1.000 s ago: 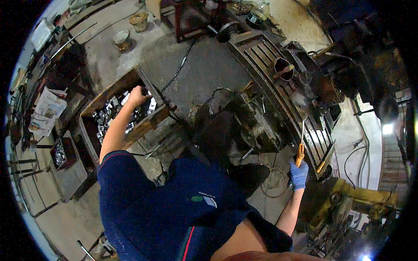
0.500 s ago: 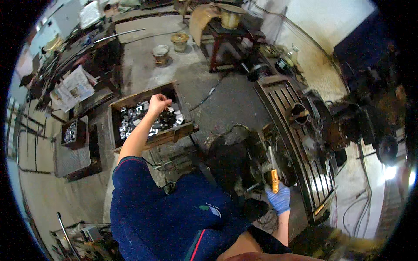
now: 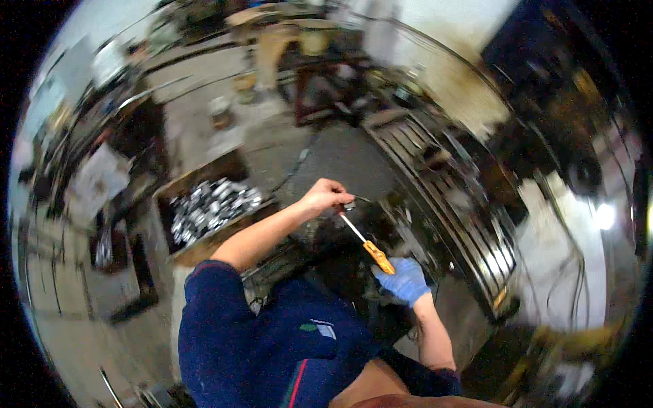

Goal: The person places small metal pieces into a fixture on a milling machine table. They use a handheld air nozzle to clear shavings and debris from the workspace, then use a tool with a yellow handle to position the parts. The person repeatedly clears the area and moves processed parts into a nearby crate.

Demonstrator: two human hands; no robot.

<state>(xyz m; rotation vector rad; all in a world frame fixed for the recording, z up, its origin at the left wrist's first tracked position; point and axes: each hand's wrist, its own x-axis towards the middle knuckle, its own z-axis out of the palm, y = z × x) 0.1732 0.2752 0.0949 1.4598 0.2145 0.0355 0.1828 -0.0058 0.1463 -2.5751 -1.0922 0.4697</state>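
My bare left hand (image 3: 325,197) is closed in a pinch at the tip of a tool. Between its fingertips is a small metal piece (image 3: 349,205), too blurred to make out its shape. In a blue glove, my right hand (image 3: 407,281) grips the yellow handle of that long tool (image 3: 378,257). Its thin, straight metal shaft slants up and left to the small piece; the tool's exact kind cannot be told. To the left of my bare forearm lie many small shiny metal pieces (image 3: 214,207), heaped in an open box (image 3: 187,249).
A slotted metal machine table (image 3: 435,183) runs down the right. Dark machinery stands beyond it. Two buckets (image 3: 220,113) sit on the floor ahead. At left are a cluttered bench (image 3: 132,122) and a smaller container (image 3: 105,248) holding metal pieces.
My left hand has left the box of metal pieces and moved right to the tool's tip. My right hand has brought the tool up and left. The whole view has shifted and blurred.
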